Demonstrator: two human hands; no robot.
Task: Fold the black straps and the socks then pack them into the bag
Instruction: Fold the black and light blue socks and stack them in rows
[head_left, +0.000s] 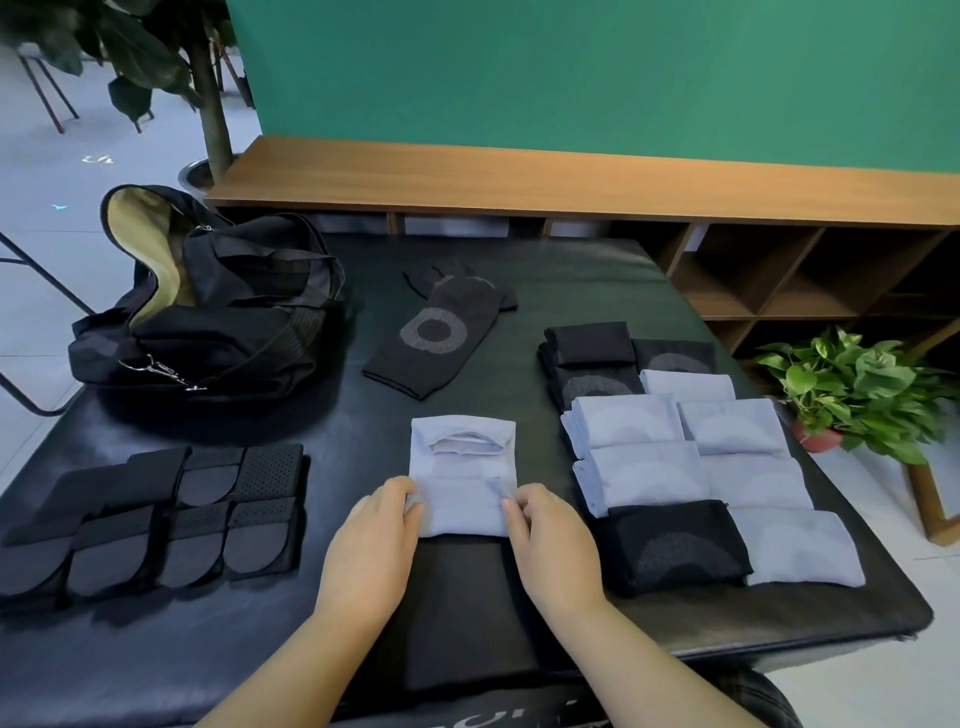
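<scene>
A light blue sock (461, 470) lies folded in the middle of the black padded table (597, 270). My left hand (376, 530) pinches its lower left edge and my right hand (548, 540) pinches its lower right edge. A flat black sock with a grey ring (434, 335) lies unfolded beyond it. Several folded blue and black socks (691, 457) sit in rows at the right. Several folded black straps (171, 512) lie in rows at the left. The black bag (218, 306) stands open at the far left, its tan lining showing.
A wooden shelf unit (571, 182) runs behind the table under a green wall. A potted green plant (857, 395) stands off the table's right edge. A tall plant's trunk (213, 114) rises behind the bag.
</scene>
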